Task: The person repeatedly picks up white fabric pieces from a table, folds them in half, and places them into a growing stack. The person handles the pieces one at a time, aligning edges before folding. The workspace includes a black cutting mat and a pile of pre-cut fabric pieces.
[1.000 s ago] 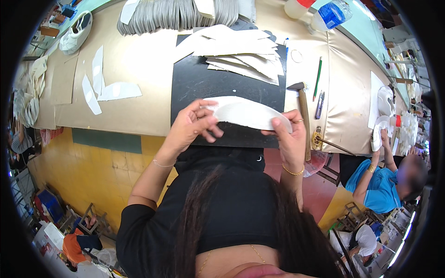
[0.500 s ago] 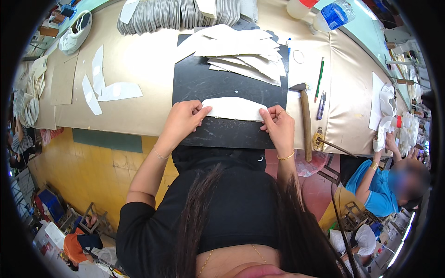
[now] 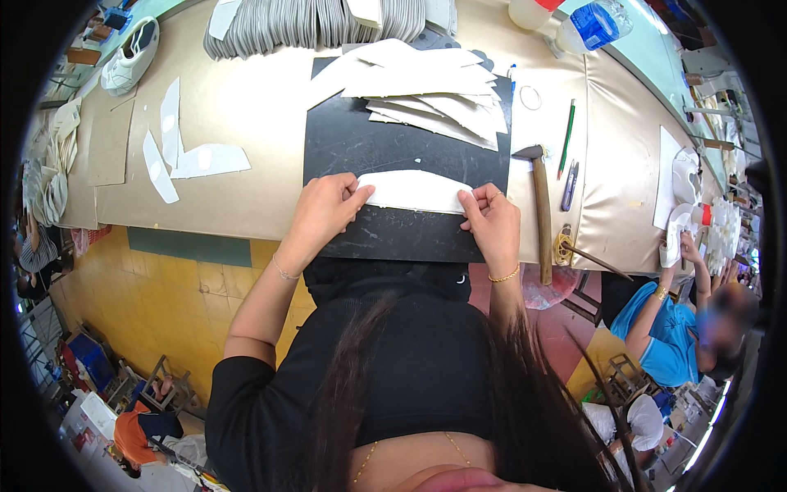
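Note:
A curved white shoe-upper piece (image 3: pixel 416 190) is stretched sideways between my two hands, just above a black work board (image 3: pixel 393 238). My left hand (image 3: pixel 332 205) pinches its left end between thumb and fingers. At the other end, my right hand (image 3: pixel 490 215) grips the corner the same way. Beyond the piece, a fanned pile of similar white pieces (image 3: pixel 418 78) lies on the far part of the board.
Right of the board lie a hammer (image 3: pixel 539 213), a green pencil (image 3: pixel 567 139) and small thread snips (image 3: pixel 570 187). Loose white cutouts (image 3: pixel 209 161) and a white shoe (image 3: pixel 131 59) are on the left. A row of grey pieces (image 3: pixel 287 31) stands at the back. A co-worker in blue (image 3: pixel 668 348) sits at right.
My hands and the white piece stay almost in place. At the right, the co-worker's head and hands have shifted slightly.

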{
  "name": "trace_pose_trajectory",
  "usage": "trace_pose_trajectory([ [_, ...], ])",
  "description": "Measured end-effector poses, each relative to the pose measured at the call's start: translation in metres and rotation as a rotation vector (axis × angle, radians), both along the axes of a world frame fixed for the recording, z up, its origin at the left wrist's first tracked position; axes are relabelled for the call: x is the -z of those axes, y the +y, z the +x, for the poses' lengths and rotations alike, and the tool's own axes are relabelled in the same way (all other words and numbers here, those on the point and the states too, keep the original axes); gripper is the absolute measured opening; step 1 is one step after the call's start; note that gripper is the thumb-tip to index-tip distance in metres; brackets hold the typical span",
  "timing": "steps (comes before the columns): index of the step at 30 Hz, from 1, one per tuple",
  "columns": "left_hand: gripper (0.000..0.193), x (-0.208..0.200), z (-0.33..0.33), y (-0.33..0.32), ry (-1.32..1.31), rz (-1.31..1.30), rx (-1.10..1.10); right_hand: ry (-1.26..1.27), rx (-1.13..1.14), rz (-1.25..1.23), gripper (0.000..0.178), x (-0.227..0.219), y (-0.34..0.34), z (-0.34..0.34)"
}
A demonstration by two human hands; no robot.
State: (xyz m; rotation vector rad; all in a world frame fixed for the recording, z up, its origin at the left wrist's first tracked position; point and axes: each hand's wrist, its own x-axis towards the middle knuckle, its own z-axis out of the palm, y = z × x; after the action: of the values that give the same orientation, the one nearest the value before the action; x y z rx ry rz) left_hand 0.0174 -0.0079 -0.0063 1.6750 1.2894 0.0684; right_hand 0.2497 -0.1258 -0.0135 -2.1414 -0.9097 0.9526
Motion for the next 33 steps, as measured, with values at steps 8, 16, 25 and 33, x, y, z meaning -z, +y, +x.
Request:
trace_pose_trajectory([
  [8, 0.039, 0.003, 0.000, 0.000, 0.004, 0.017, 0.013, -0.047, -0.017, -0.001, 0.026, 0.000, 0.000, -0.001],
  [16, 0.051, 0.002, -0.014, 0.002, 0.294, 0.292, 0.045, -0.507, -0.125, 0.004, 0.024, 0.000, -0.001, -0.010],
  [25, 0.049, 0.014, -0.015, -0.006, 0.303, 0.478, 0.023, -0.556, -0.803, 0.436, 0.075, 0.021, 0.033, -0.107],
  [33, 0.050, -0.003, -0.016, -0.006, 0.373, 0.361, 0.038, -0.759, -0.637, 0.011, 0.076, 0.019, -0.031, -0.009],
])
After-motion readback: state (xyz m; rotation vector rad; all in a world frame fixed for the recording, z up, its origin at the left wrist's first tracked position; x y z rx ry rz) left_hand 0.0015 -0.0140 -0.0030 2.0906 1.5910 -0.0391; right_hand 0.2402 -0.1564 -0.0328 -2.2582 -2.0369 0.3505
